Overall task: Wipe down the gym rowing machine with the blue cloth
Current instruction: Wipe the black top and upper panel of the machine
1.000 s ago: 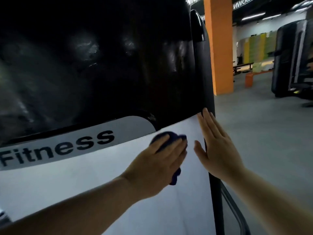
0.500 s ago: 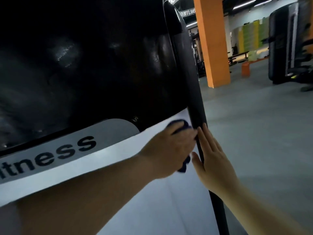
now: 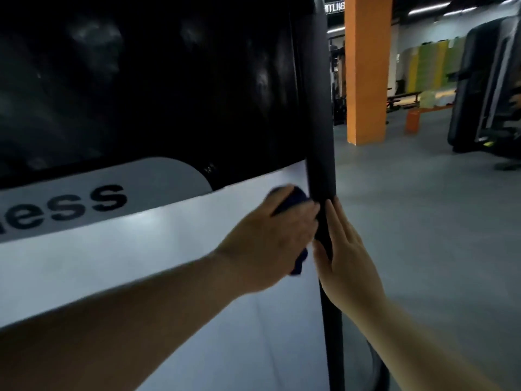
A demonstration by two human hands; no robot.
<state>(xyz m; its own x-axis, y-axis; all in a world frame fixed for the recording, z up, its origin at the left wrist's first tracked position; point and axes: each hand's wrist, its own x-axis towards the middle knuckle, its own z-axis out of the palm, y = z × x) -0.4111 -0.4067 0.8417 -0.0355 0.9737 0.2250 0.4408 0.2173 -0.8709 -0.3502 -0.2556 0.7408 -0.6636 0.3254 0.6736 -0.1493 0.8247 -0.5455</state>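
The machine's side cover fills the left of the head view: a dark glossy window (image 3: 141, 80) above a white panel (image 3: 127, 255) with black lettering. A black upright post (image 3: 320, 108) forms its right edge. My left hand (image 3: 267, 241) holds the bunched blue cloth (image 3: 290, 197) against the white panel, right beside the post; most of the cloth is hidden under the hand. My right hand (image 3: 349, 249) lies flat with straight fingers on the post, close to the left hand.
Grey gym floor (image 3: 423, 221) stretches to the right. An orange pillar (image 3: 366, 69) stands behind the post. Another black machine (image 3: 485, 88) is at the far right, with an orange box (image 3: 413, 121) and yellow-green lockers (image 3: 431, 63) at the back.
My left hand slid the cloth rightward and up across the white panel to the black post. My right hand stayed on the post, and the two hands now nearly touch.
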